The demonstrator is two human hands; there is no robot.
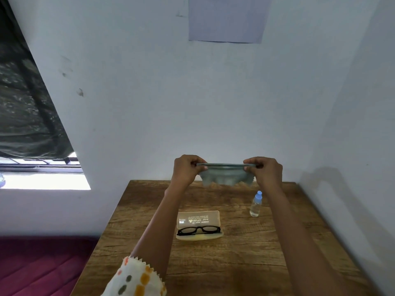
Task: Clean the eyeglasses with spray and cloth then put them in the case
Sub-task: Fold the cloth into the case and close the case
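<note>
Spotty sleeve (136, 278) is sitting lowest in view; left hand (184, 169) and right hand (266, 171) are each pinching an end of a soft grey cloth (224, 177), stretching it above the far edge of the table (235, 263). Black glasses (198, 230) are lying in the open case (198, 216) (spray bottle (255, 205) standing off to its right). They're looking light and scratch-prone, so I'd be grabbing the bridge, not the lenses.

Looks like a room in a home, probably a bedroom.
Shows a small wood-grain bench (235, 263) set into a corner of pale painted walls (149, 92), a maroon quilted bed cover (38, 263) beside it, a window (42, 180) half hidden by a dark patterned curtain (21, 103).
</note>
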